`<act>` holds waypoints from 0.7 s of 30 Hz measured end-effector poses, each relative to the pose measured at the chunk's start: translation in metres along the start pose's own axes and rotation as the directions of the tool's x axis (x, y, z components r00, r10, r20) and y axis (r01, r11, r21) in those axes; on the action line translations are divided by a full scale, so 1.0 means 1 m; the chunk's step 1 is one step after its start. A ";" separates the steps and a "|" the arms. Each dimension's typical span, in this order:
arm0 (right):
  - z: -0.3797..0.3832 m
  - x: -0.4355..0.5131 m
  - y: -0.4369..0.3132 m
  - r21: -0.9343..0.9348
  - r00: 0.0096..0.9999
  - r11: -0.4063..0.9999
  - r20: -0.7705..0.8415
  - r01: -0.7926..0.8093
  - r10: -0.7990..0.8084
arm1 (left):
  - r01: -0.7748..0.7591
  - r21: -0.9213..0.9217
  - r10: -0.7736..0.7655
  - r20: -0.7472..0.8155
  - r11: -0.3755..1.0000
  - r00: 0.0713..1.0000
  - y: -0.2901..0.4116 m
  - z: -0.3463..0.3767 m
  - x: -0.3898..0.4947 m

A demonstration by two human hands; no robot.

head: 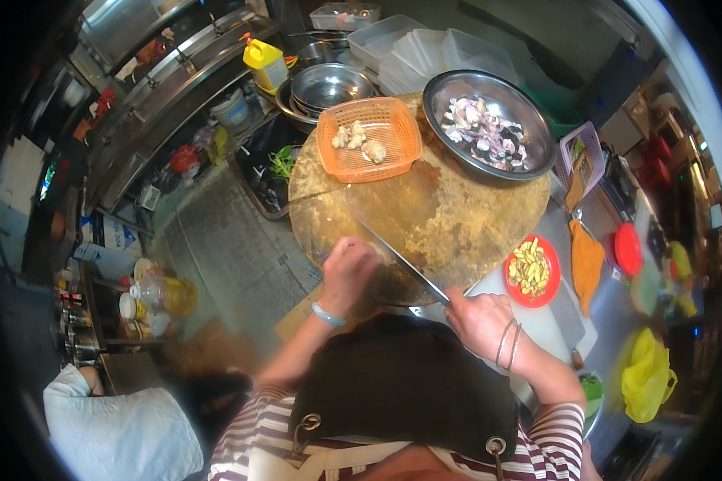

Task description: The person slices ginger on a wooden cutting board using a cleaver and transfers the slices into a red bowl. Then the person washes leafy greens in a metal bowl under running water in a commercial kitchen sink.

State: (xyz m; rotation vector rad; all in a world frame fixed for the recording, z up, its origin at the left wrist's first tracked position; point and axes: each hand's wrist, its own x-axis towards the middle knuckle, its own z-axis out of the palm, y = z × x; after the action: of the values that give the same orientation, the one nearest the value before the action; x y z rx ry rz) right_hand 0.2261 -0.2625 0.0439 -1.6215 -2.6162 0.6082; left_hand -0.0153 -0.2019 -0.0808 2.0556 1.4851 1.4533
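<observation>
My right hand grips the handle of a kitchen knife. The blade points away and to the left, over the near part of a round wooden chopping block. Just left of the blade, my left hand is held over the block's near left edge with its fingers curled; whether anything is under them is hidden. An orange plastic basket with several ginger pieces stands on the far side of the block. Beside it, a steel bowl holds cut purple-white pieces, perhaps onion or shallot.
Right of the block, a red plate of sliced ginger and an orange cloth lie on the counter. Stacked steel bowls, clear plastic containers and a yellow jug stand behind. A person's pale sleeve shows at lower left.
</observation>
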 end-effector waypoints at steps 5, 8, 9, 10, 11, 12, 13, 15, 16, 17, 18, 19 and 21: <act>-0.004 -0.008 -0.006 -0.044 0.997 0.999 0.071 -0.013 0.016 | -0.014 0.026 0.013 0.033 1.000 0.999 0.002 0.002 0.004; -0.003 -0.008 -0.010 -0.064 0.995 0.998 0.101 0.001 0.005 | -0.008 0.037 0.007 0.015 0.999 1.000 0.003 0.003 0.004; -0.001 -0.005 -0.011 -0.059 0.992 0.998 0.122 0.005 0.002 | 0.001 0.037 -0.001 0.003 0.999 1.000 0.003 0.005 0.003; 0.002 0.000 -0.013 -0.073 0.988 0.997 0.155 -0.009 0.020 | -0.001 0.048 0.001 0.001 0.999 1.000 0.002 0.005 0.002; 0.006 0.008 -0.014 -0.038 0.992 0.999 0.122 0.011 -0.006 | 0.000 0.055 0.000 0.000 0.998 1.000 0.001 0.006 0.001; 0.013 0.020 -0.016 -0.023 0.995 1.000 0.100 0.010 -0.008 | -0.002 0.058 0.002 0.000 0.998 1.000 -0.001 0.006 0.000; 0.019 0.030 -0.017 -0.009 0.997 1.000 0.076 -0.001 0.002 | 0.023 0.085 -0.025 0.016 0.996 1.000 -0.002 0.005 -0.002; 0.027 0.039 -0.015 -0.141 0.999 0.989 0.031 0.046 -0.042 | 0.066 0.105 -0.075 0.075 0.992 0.994 -0.006 0.002 -0.004; 0.030 0.043 -0.011 -0.054 0.999 0.998 0.038 0.041 -0.039 | 0.035 0.090 -0.041 0.063 0.995 0.997 -0.007 0.002 -0.006; 0.030 0.043 -0.008 0.037 0.999 0.999 0.035 0.023 -0.024 | 0.036 0.063 -0.040 0.071 0.997 0.997 -0.008 0.001 -0.006; 0.031 0.038 -0.006 0.023 0.997 0.998 -0.041 0.066 -0.065 | 0.038 0.048 -0.043 0.105 0.998 0.994 -0.010 0.000 -0.007; 0.029 0.031 -0.004 -0.021 0.995 0.996 -0.059 0.084 -0.085 | 0.000 0.092 -0.012 0.131 0.996 0.991 -0.011 0.000 -0.008; 0.026 0.020 -0.010 -0.102 0.999 0.994 -0.006 0.045 -0.046 | -0.054 0.159 0.041 0.085 0.986 0.996 -0.016 0.005 -0.008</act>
State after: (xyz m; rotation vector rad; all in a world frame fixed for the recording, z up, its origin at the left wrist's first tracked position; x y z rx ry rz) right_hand 0.2025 -0.2578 0.0191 -1.5804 -2.7125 0.4724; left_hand -0.0205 -0.1987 -0.0983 2.2302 1.5781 1.2865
